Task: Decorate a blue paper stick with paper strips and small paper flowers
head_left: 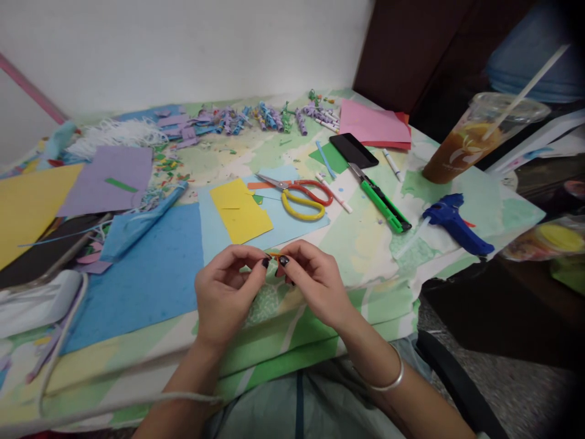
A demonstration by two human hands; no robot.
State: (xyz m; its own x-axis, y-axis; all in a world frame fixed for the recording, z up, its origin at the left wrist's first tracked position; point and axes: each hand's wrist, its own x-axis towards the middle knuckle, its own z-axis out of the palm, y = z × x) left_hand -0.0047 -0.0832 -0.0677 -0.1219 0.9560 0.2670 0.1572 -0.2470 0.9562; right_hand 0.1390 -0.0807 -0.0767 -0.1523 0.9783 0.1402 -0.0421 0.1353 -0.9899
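At the front of the table my left hand (230, 291) and my right hand (315, 281) are closed in a pinch, fingertips almost meeting. Between them shows a thin orange strip (275, 255), perhaps paper; most of it is hidden by the fingers. Just beyond lies a cut yellow sheet (240, 213) on a light blue sheet (301, 228). Scissors (304, 198) with one red and one yellow handle rest there, blades apart and pointing left. An orange paper strip (261, 185) lies partly under the blades.
On the right are a green utility knife (381, 198), a blue glue gun (454, 222), a phone (354, 150) and a drink cup (466, 143). Blue paper (150, 274) and purple paper (109, 177) lie left. Rolled paper pieces (269, 116) line the back, near white string (116, 137).
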